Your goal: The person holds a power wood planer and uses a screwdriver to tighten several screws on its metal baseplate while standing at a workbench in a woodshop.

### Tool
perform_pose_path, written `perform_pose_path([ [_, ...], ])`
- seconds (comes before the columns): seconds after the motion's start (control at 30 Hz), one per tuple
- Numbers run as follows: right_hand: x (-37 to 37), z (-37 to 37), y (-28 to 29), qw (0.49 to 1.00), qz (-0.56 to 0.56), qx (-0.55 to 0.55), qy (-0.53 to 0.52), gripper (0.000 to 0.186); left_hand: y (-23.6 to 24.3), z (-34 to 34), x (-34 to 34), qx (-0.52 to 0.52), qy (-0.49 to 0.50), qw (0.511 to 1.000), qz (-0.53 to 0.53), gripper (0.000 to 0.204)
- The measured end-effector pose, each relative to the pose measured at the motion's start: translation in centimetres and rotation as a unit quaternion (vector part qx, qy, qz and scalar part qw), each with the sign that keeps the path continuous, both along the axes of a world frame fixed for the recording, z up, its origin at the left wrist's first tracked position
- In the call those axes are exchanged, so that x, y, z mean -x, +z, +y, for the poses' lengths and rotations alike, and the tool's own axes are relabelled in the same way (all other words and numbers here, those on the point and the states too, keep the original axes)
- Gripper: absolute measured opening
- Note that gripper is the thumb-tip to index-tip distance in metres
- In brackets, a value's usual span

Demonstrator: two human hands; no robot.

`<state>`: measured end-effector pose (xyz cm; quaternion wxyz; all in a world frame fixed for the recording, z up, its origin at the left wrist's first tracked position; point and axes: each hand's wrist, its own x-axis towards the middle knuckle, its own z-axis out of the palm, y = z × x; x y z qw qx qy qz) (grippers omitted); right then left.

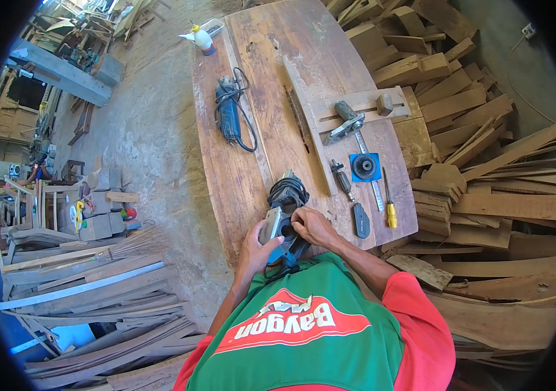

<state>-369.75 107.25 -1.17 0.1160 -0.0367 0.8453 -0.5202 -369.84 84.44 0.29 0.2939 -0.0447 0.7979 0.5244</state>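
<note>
Close to my body, at the near edge of the wooden table, is a teal power tool with a flat metal plate and a dark round part; it looks like an electric planer. My left hand grips its left side, thumb across the body. The fingers of my right hand are bent and pinched against the dark round part; whatever is between them is hidden. A coiled black cord lies just beyond the tool.
A blue angle grinder with its cord lies further left, and a glue bottle stands at the far corner. On the right are a wooden fence jig, a black disc part and a yellow-handled screwdriver. Stacked wood offcuts flank the table.
</note>
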Motion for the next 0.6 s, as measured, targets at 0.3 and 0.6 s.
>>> perform_pose_path([
  [0.3,5.5,10.9,-0.3,0.942,-0.023,-0.210,-0.261,0.030,2.6,0.5,0.8,0.094,-0.057,0.993,0.029,0.082],
  [0.6,10.6,11.6,-2.5,0.923,-0.113,-0.334,-0.151,0.037,5.4,2.3,1.8,0.139,-0.126,0.962,0.200,0.058],
])
